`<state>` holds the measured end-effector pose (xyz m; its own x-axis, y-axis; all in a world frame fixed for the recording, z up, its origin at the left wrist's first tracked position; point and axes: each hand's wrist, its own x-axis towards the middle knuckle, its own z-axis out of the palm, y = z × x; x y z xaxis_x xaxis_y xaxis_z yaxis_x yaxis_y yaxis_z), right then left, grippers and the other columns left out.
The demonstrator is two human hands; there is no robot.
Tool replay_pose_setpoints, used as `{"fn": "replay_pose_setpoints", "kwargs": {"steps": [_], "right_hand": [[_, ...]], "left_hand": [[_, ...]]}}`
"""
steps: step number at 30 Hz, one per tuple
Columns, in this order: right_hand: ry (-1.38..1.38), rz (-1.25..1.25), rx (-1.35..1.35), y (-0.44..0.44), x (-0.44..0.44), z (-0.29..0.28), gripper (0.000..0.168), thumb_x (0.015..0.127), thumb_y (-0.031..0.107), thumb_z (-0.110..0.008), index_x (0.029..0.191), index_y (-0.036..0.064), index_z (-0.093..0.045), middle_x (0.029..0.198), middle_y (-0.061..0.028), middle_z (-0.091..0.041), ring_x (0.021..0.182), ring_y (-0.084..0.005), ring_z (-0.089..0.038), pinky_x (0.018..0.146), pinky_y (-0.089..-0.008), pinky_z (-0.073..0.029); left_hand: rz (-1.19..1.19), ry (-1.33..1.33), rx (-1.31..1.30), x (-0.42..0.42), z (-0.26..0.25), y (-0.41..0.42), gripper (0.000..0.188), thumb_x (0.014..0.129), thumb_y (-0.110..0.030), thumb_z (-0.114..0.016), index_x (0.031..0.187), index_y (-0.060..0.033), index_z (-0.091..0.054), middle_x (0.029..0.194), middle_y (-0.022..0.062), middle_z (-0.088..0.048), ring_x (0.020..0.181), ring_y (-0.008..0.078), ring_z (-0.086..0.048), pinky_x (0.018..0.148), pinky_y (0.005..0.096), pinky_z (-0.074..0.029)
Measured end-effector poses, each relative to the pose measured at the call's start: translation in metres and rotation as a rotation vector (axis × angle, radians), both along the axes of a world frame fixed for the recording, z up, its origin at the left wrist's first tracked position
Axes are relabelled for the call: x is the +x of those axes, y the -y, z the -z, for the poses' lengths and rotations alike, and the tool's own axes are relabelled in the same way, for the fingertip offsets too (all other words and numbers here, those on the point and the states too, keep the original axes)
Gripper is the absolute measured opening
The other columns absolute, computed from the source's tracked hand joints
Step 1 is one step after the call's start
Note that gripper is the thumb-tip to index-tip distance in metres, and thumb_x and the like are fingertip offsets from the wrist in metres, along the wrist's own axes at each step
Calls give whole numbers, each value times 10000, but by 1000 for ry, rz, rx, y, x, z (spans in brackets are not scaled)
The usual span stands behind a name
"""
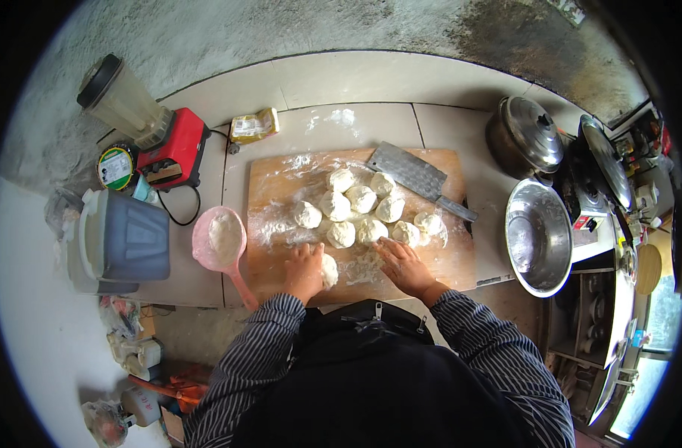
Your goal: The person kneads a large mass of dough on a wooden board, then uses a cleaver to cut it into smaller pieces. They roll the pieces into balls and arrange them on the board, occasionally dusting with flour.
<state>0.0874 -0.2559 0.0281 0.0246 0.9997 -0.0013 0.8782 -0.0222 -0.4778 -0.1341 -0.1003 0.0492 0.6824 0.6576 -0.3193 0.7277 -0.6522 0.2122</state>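
My left hand (305, 273) rests on the near part of a floured wooden board (441, 269), against the left side of a dough ball (329, 271); its palm side is hidden. My right hand (405, 267) lies palm down on the board with fingers spread, its fingertips just below another dough ball (372, 231). Several more floured dough balls sit grouped across the middle of the board. A cleaver (408, 171) lies flat at the board's back right, its handle pointing to the right edge. To the left of the board is a pink plastic ladle (225, 238) with flour in it.
A steel basin (538, 238) and a lidded pot (524, 136) stand at the right. On the left are a red blender (175, 148), its power cord, a roll of tape (117, 168) and a grey-blue plastic container (136, 235). A yellow packet (254, 126) lies behind the board.
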Motion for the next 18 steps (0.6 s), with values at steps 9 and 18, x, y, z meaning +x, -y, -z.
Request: {"fn": "replay_pose_setpoints", "kwargs": {"steps": [9, 18], "right_hand": [[-289, -21, 112, -34, -2, -58, 819, 778, 240, -757, 1460, 90, -329, 1400, -204, -432, 1278, -366, -423, 1063, -444, -370], [-1039, -7, -414, -94, -25, -72, 320, 728, 154, -769, 983, -2, -654, 759, -53, -665, 650, -155, -601, 589, -291, -482]], "left_hand": [[174, 165, -99, -5, -40, -12, 571, 713, -59, -720, 1241, -46, -507, 1196, 183, -507, 1170, 365, -474, 971, 435, -435], [372, 387, 369, 11, -93, -7, 662, 766, -28, -614, 1389, -35, -391, 1272, 166, -454, 1135, 326, -479, 997, 410, -404]]}}
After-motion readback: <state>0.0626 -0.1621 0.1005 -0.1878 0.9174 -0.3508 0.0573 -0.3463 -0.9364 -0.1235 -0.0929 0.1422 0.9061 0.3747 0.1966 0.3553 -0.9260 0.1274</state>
